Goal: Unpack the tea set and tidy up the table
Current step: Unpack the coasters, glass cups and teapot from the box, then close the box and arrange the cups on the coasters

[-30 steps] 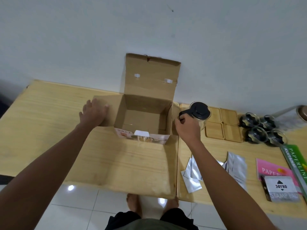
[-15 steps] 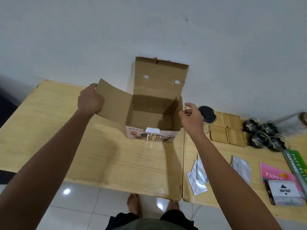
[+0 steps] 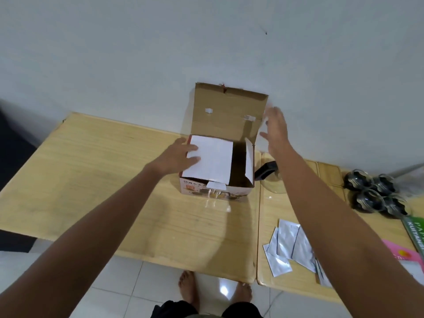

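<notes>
The cardboard box (image 3: 216,180) looks light and bendy, so the left hand (image 3: 181,157) presses its side flap flat while the right hand (image 3: 276,131), fingers spread and empty, nears the tall lid flap (image 3: 227,111).

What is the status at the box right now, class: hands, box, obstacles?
Left hand flat on the side flap. Right hand open beside the raised lid. Box half closed. Nothing blocking.

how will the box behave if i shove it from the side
The box looks empty inside, so it's probably light and slides easily on the smooth table. Its thin cardboard walls may flex, and the tall lid flap could wobble.
</notes>
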